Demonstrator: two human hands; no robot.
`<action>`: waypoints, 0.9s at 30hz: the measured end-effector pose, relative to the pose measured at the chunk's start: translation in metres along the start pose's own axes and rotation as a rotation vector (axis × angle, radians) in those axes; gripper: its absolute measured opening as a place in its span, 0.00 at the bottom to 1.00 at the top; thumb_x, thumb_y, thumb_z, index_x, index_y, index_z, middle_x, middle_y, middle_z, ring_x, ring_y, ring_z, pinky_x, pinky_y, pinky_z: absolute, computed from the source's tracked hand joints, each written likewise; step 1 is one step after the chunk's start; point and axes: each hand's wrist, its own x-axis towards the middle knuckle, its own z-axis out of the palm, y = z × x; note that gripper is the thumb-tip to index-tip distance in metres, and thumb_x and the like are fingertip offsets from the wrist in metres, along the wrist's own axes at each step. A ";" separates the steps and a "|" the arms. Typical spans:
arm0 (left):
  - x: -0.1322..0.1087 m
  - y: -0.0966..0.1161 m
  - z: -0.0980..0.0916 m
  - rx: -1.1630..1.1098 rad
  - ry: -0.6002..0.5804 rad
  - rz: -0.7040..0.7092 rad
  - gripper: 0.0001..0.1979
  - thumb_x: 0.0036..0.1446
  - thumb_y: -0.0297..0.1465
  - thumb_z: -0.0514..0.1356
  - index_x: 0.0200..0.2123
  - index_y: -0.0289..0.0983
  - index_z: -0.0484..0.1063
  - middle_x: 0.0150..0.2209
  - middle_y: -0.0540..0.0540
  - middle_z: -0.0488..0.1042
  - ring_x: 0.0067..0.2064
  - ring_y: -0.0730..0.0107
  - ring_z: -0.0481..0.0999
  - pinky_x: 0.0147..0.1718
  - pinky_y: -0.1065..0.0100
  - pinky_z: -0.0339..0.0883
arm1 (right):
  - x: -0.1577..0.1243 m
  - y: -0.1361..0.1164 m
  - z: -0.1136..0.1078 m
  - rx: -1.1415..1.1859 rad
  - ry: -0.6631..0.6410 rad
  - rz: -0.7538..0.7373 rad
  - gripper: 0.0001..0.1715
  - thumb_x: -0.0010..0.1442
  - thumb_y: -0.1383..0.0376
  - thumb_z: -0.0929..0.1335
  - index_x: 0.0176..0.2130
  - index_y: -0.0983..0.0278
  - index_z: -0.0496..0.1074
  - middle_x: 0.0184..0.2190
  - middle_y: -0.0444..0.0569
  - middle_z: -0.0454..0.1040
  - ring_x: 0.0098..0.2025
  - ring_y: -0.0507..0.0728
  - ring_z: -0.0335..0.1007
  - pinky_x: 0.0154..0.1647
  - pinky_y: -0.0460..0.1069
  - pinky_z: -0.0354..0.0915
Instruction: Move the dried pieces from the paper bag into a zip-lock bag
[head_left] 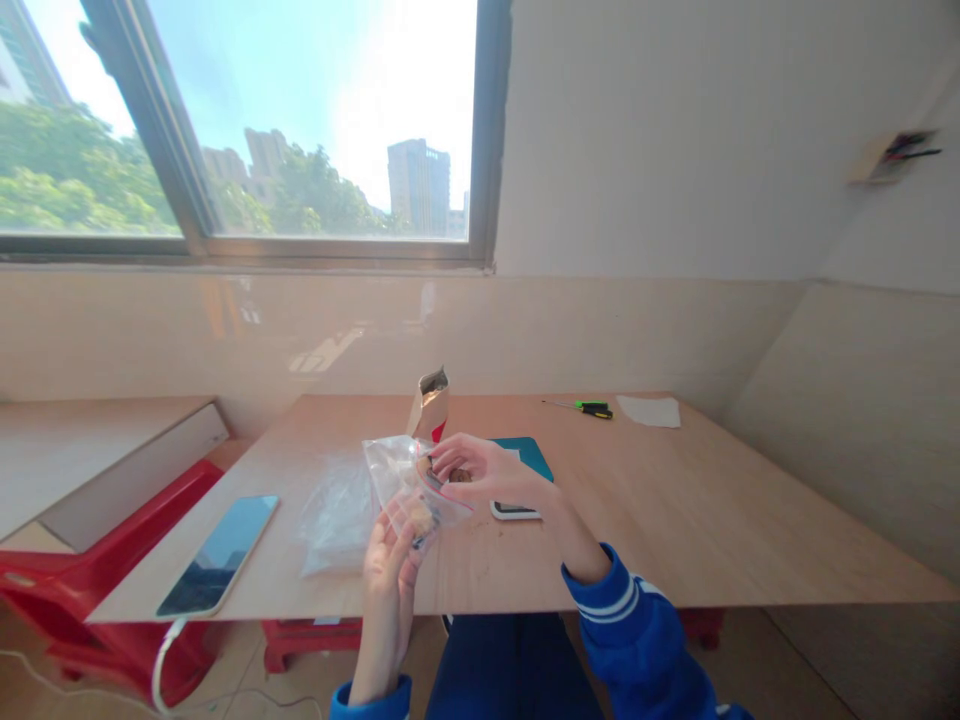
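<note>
Head view: above a wooden counter (675, 500), the left hand (388, 580) has its grip closed on a clear plastic bag (394, 480) holding brown food (420, 518). The right hand (491, 475) curves over the bag's top, grip half-closed; whether it pinches anything, I cannot tell. A torn foil-lined packet (429, 405) stands just behind; a smartphone (217, 555) lies left.

A crumpled clear plastic bag (399, 482), held up, has a lumpy brown snack (421, 517) in its near corner; a torn foil-lined pouch (430, 405) rises just beyond it.
</note>
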 end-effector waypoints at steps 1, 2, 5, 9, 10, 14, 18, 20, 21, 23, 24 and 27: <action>0.000 0.000 0.000 -0.008 -0.003 0.001 0.26 0.50 0.35 0.67 0.53 0.43 0.69 0.55 0.41 0.73 0.54 0.57 0.74 0.46 0.64 0.72 | 0.001 0.001 0.000 0.018 -0.005 -0.012 0.25 0.51 0.61 0.76 0.48 0.63 0.72 0.42 0.50 0.76 0.44 0.55 0.73 0.49 0.53 0.69; 0.000 0.000 0.000 -0.019 -0.004 0.008 0.26 0.50 0.35 0.66 0.53 0.44 0.69 0.56 0.41 0.72 0.55 0.57 0.73 0.46 0.64 0.72 | 0.001 0.001 -0.001 0.035 -0.003 -0.022 0.25 0.51 0.61 0.75 0.48 0.63 0.72 0.42 0.50 0.77 0.44 0.55 0.73 0.49 0.53 0.69; 0.001 0.001 -0.002 -0.041 -0.009 0.040 0.27 0.50 0.36 0.66 0.55 0.42 0.68 0.56 0.41 0.72 0.57 0.55 0.71 0.47 0.62 0.72 | 0.004 -0.001 -0.007 0.068 0.046 -0.026 0.24 0.51 0.61 0.75 0.48 0.62 0.73 0.42 0.50 0.77 0.45 0.55 0.74 0.50 0.53 0.68; 0.000 0.004 -0.004 -0.022 0.000 0.056 0.28 0.50 0.37 0.66 0.55 0.40 0.68 0.54 0.40 0.72 0.57 0.53 0.71 0.48 0.61 0.72 | 0.018 -0.011 -0.028 0.050 0.161 -0.024 0.24 0.52 0.61 0.74 0.49 0.62 0.73 0.43 0.50 0.78 0.45 0.55 0.74 0.48 0.51 0.69; -0.001 0.005 -0.004 -0.012 0.005 0.054 0.28 0.50 0.37 0.66 0.55 0.41 0.69 0.54 0.40 0.73 0.56 0.53 0.72 0.47 0.61 0.73 | 0.024 -0.014 -0.035 0.041 0.204 -0.036 0.25 0.52 0.60 0.74 0.50 0.61 0.73 0.43 0.50 0.78 0.45 0.55 0.74 0.47 0.51 0.69; -0.001 0.007 -0.006 0.004 0.001 0.042 0.27 0.50 0.37 0.66 0.54 0.43 0.69 0.53 0.42 0.74 0.55 0.55 0.73 0.48 0.63 0.72 | 0.059 -0.017 -0.062 -0.083 0.377 -0.080 0.24 0.56 0.62 0.71 0.52 0.64 0.72 0.42 0.51 0.79 0.45 0.54 0.74 0.45 0.48 0.68; -0.001 0.012 -0.007 0.006 0.026 0.029 0.29 0.49 0.37 0.67 0.55 0.41 0.67 0.54 0.42 0.73 0.55 0.58 0.73 0.46 0.66 0.73 | 0.094 -0.015 -0.078 -0.434 0.308 0.067 0.20 0.57 0.65 0.69 0.49 0.68 0.75 0.39 0.52 0.80 0.39 0.53 0.74 0.37 0.45 0.67; -0.002 0.016 -0.005 0.000 0.059 0.027 0.30 0.47 0.37 0.68 0.54 0.40 0.68 0.54 0.42 0.73 0.54 0.58 0.73 0.46 0.67 0.72 | 0.107 -0.016 -0.082 -0.615 0.231 0.115 0.15 0.57 0.66 0.68 0.44 0.68 0.78 0.38 0.52 0.80 0.37 0.53 0.74 0.36 0.44 0.66; -0.003 0.017 -0.004 0.000 0.072 0.028 0.30 0.46 0.37 0.68 0.54 0.40 0.69 0.54 0.42 0.74 0.54 0.58 0.74 0.46 0.67 0.72 | 0.112 -0.017 -0.083 -0.689 0.201 0.126 0.13 0.57 0.67 0.68 0.41 0.68 0.79 0.37 0.51 0.81 0.37 0.53 0.74 0.35 0.44 0.65; -0.005 0.020 -0.002 0.009 0.087 0.025 0.29 0.46 0.37 0.68 0.53 0.40 0.70 0.52 0.43 0.75 0.54 0.58 0.74 0.46 0.67 0.72 | 0.119 -0.021 -0.084 -0.801 0.156 0.134 0.12 0.57 0.68 0.67 0.39 0.68 0.80 0.36 0.50 0.81 0.37 0.53 0.74 0.35 0.43 0.64; -0.005 0.021 -0.001 0.016 0.092 0.023 0.29 0.46 0.37 0.68 0.53 0.41 0.70 0.52 0.43 0.75 0.53 0.58 0.74 0.45 0.68 0.73 | 0.121 -0.023 -0.084 -0.840 0.134 0.131 0.13 0.57 0.69 0.67 0.39 0.67 0.80 0.37 0.49 0.81 0.37 0.53 0.74 0.34 0.43 0.64; -0.006 0.021 -0.001 0.030 0.091 0.027 0.28 0.46 0.37 0.67 0.53 0.41 0.70 0.52 0.43 0.75 0.54 0.58 0.74 0.44 0.68 0.73 | 0.125 -0.027 -0.082 -0.919 0.087 0.097 0.15 0.55 0.71 0.66 0.40 0.66 0.80 0.38 0.48 0.81 0.37 0.52 0.74 0.34 0.42 0.63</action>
